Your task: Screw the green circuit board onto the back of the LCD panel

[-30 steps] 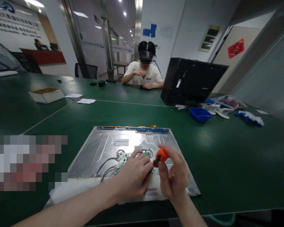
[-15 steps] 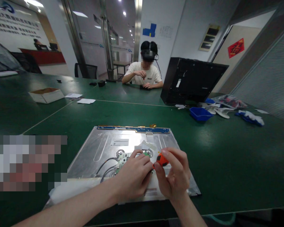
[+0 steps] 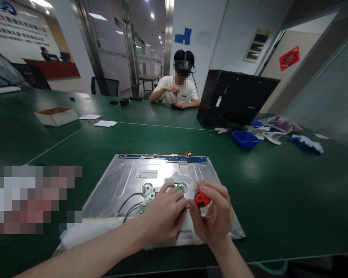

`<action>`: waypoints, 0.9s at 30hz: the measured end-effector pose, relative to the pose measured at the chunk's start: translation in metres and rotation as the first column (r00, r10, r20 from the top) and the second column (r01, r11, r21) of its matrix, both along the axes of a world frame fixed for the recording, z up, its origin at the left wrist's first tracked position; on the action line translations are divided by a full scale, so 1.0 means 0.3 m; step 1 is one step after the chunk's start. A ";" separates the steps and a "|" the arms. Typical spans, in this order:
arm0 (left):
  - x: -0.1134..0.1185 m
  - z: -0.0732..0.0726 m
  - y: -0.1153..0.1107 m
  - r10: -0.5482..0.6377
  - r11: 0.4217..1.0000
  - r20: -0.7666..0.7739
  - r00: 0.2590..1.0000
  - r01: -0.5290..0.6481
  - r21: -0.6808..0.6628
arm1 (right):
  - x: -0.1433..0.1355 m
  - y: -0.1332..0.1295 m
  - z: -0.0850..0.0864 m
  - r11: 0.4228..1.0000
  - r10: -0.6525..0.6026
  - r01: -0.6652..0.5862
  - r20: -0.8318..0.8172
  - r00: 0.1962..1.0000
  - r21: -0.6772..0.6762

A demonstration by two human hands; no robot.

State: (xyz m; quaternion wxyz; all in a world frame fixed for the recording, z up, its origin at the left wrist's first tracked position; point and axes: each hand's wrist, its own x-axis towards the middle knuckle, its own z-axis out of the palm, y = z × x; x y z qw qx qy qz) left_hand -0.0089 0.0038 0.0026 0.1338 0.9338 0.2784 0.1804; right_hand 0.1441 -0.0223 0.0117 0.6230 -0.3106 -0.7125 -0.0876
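Note:
My right hand [image 3: 213, 212] is closed around the orange and black handle of a screwdriver [image 3: 202, 198], gripping it between thumb and fingers. Its shaft runs left toward my left hand [image 3: 165, 210], where the tip is hidden. The left hand lies over a green circuit board [image 3: 150, 195], fingers curled and pressed together; what they hold, if anything, is hidden. The board sits on the silver metal back of a display panel [image 3: 107, 189], which lies flat. Dark cables [image 3: 127, 202] lead from the board's left side. A blue strip board [image 3: 162, 158] lines the panel's far edge.
Beyond the panel stand a black monitor housing [image 3: 237, 98] and a blue tray [image 3: 246, 139]. Gloves [image 3: 306, 143] lie at the right. A white box [image 3: 56, 116] and papers [image 3: 105, 123] are far left. Across the table [image 3: 150, 135] a person [image 3: 176, 90] works with a tool.
The screwdriver handle has turned in my right hand, and its orange end now faces me more. The right fingers have shifted slightly; my left hand stays in place.

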 end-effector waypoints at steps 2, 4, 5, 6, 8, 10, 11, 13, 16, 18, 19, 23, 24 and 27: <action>0.000 -0.001 0.000 0.003 1.000 0.003 1.000 -0.003 0.012 | -0.001 -0.002 0.005 0.998 -0.068 0.068 0.011 0.998 0.000; 0.001 -0.003 -0.001 0.006 1.000 0.011 1.000 -0.006 0.022 | -0.001 -0.005 0.008 0.995 -0.093 0.094 0.029 0.995 -0.023; 0.001 -0.005 -0.002 0.008 1.000 0.016 1.000 -0.008 0.024 | 0.000 -0.006 0.009 0.996 -0.080 0.081 0.040 0.996 -0.037; 0.001 -0.006 -0.003 0.008 1.000 0.021 1.000 -0.009 0.026 | 0.001 -0.007 0.010 0.997 -0.056 0.059 0.050 0.997 -0.050; 0.001 -0.007 -0.004 0.011 1.000 0.031 0.999 -0.012 0.023 | 0.003 -0.007 0.010 0.998 0.002 0.001 0.052 0.999 -0.061; 0.002 -0.007 -0.004 0.013 1.000 0.034 0.999 -0.013 0.017 | 0.004 -0.005 0.008 0.997 0.055 -0.054 0.029 0.998 -0.052; 0.002 -0.006 -0.004 0.012 1.000 0.032 0.999 -0.013 0.014 | 0.004 -0.003 0.007 0.996 0.077 -0.076 0.017 0.997 -0.047; 0.001 -0.004 -0.002 0.008 1.000 0.023 1.000 -0.008 0.006 | 0.003 0.002 0.004 0.994 0.107 -0.108 -0.011 0.994 -0.031; 0.000 -0.003 -0.001 0.003 1.000 0.018 1.000 -0.003 -0.004 | -0.001 0.009 -0.001 0.993 0.112 -0.113 -0.046 0.993 -0.033; 0.000 -0.005 0.000 0.001 1.000 0.023 1.000 -0.001 -0.007 | -0.005 0.012 -0.003 0.993 0.109 -0.112 -0.065 0.992 -0.045; 0.000 -0.006 -0.001 0.000 1.000 0.027 1.000 0.000 -0.007 | -0.008 0.013 -0.004 0.992 0.114 -0.118 -0.077 0.991 -0.049; 0.000 -0.008 -0.002 0.003 1.000 0.044 0.999 -0.002 -0.010 | -0.013 0.015 -0.013 0.984 0.159 -0.168 -0.128 0.979 -0.059; 0.000 -0.008 -0.002 0.003 1.000 0.043 0.999 -0.003 -0.009 | -0.013 0.015 -0.016 0.982 0.167 -0.176 -0.126 0.978 -0.064; 0.001 -0.004 -0.002 0.003 1.000 0.035 0.999 -0.003 -0.010 | -0.009 0.015 -0.018 0.985 0.147 -0.153 -0.080 0.986 -0.076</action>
